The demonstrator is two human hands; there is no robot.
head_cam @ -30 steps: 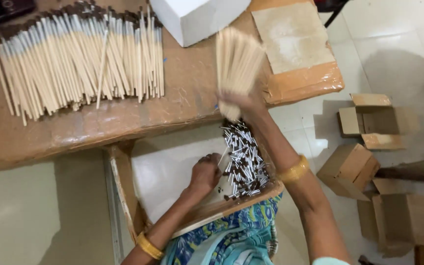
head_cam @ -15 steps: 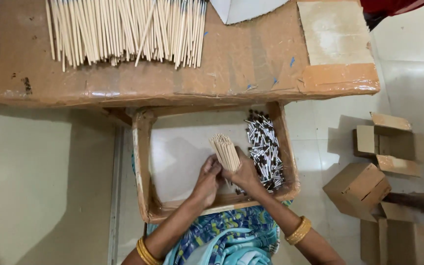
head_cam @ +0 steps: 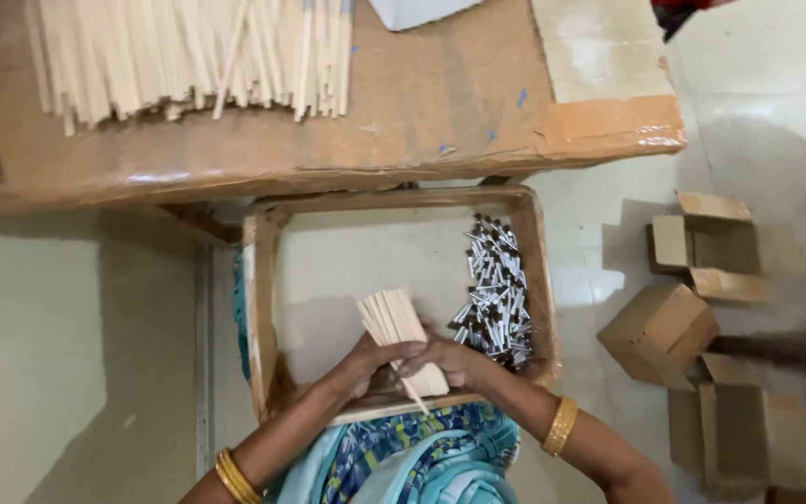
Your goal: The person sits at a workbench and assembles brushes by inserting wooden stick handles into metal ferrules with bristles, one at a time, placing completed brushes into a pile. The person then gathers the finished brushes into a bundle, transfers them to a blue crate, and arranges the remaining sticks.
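Small brown cardboard cartons [head_cam: 701, 308] lay scattered, some open, at the frame's right, while a white box [head_cam: 417, 11] sat top centre.

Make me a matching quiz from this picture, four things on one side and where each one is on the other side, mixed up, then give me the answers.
Things:
1. bundle of pale sticks
2. pile of dark-tipped pieces
3. loose spread of sticks
4. small cardboard boxes

Places:
A. on the floor, at the right of the picture
B. on the brown tabletop
C. held between the left hand and right hand
D. along the right side inside the wooden tray

Pairs: 1-C, 2-D, 3-B, 4-A
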